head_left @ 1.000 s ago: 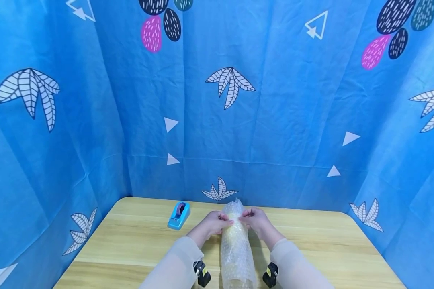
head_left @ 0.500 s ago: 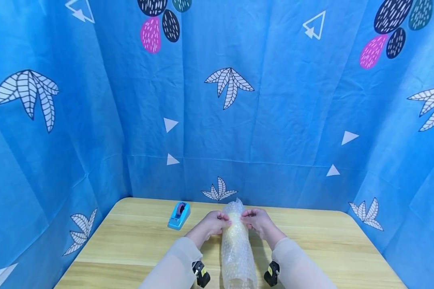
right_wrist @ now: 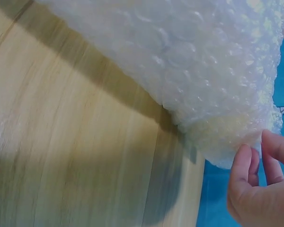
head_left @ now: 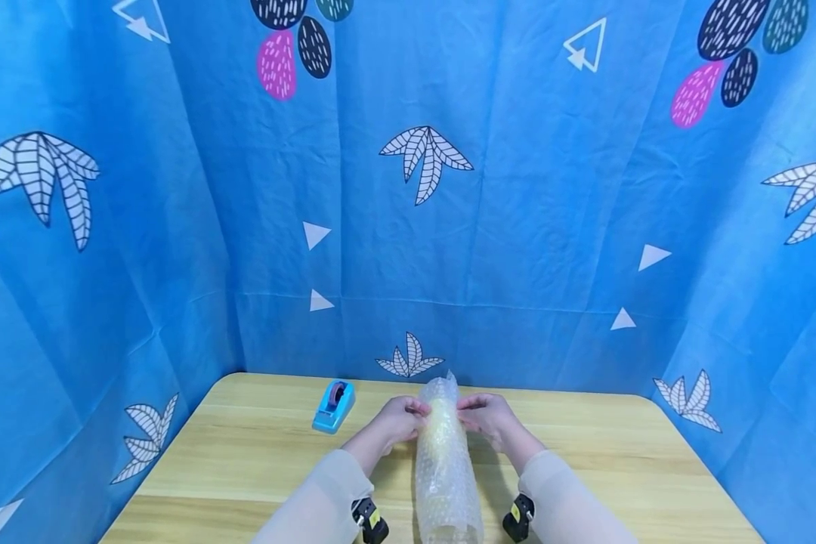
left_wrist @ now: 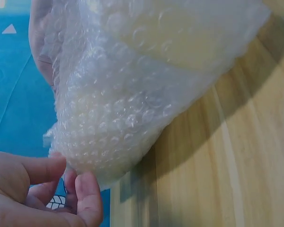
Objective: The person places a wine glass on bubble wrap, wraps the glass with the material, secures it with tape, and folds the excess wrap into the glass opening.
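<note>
A long bubble wrap bundle (head_left: 446,480) lies lengthwise on the wooden table, with something yellowish showing through its layers. My left hand (head_left: 396,421) is at the left side of its far part, and my right hand (head_left: 489,419) is opposite on the right. In the left wrist view, thumb and fingers of the left hand (left_wrist: 52,191) pinch at the edge of the bubble wrap (left_wrist: 118,99). Seen from the right wrist, the right hand (right_wrist: 260,182) likewise pinches the bubble wrap (right_wrist: 194,66) near its end. What is inside cannot be made out.
A blue tape dispenser (head_left: 333,406) stands left of the left hand, near the back of the wooden table (head_left: 245,446). Blue patterned cloth (head_left: 408,249) hangs behind the table and at both sides.
Both thumbs have slid apart from the top of the bundle toward its sides. The right hand has shifted slightly right. The bundle has stayed nearly in place, and the head view has turned a little.
</note>
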A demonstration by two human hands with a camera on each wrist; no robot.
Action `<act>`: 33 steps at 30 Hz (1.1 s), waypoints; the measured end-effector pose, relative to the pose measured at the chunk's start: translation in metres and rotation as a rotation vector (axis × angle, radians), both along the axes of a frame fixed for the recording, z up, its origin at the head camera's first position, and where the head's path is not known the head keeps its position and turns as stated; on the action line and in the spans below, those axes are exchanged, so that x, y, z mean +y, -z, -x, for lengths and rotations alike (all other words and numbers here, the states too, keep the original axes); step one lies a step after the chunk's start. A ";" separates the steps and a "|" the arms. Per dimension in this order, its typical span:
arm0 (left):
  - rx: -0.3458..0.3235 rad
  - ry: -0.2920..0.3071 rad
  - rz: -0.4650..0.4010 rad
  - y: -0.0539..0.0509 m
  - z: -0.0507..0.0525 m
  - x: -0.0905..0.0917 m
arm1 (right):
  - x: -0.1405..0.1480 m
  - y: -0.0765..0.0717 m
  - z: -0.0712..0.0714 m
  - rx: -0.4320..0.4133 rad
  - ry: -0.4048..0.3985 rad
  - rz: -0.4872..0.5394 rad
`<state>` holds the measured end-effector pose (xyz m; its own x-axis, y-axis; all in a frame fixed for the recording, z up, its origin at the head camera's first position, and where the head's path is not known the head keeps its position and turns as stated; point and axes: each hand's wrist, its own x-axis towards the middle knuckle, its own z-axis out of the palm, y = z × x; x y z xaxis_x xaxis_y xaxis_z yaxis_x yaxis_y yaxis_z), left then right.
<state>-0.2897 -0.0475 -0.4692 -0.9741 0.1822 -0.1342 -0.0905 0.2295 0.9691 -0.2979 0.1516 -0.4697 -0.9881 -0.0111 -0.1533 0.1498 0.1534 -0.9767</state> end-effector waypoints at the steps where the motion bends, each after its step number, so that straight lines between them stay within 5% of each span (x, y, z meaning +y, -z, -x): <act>1: 0.008 -0.005 0.000 0.000 -0.001 0.000 | 0.001 0.000 0.000 0.001 -0.003 0.004; 11: -0.048 -0.054 0.016 0.008 -0.007 0.000 | 0.010 0.005 -0.007 -0.128 -0.066 0.180; 17: -0.138 -0.002 -0.126 0.015 -0.007 -0.001 | 0.013 0.013 -0.009 -0.212 -0.195 0.240; 22: -0.152 0.039 -0.147 0.018 -0.008 -0.003 | 0.013 0.019 -0.009 -0.267 -0.254 0.270; 33: -0.114 0.018 -0.238 0.013 -0.007 -0.001 | 0.014 0.011 -0.008 -0.171 -0.258 0.288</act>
<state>-0.2825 -0.0487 -0.4823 -0.9515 0.2386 -0.1942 -0.2003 -0.0013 0.9797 -0.2897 0.1654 -0.4803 -0.9079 -0.3210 -0.2697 0.3064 -0.0688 -0.9494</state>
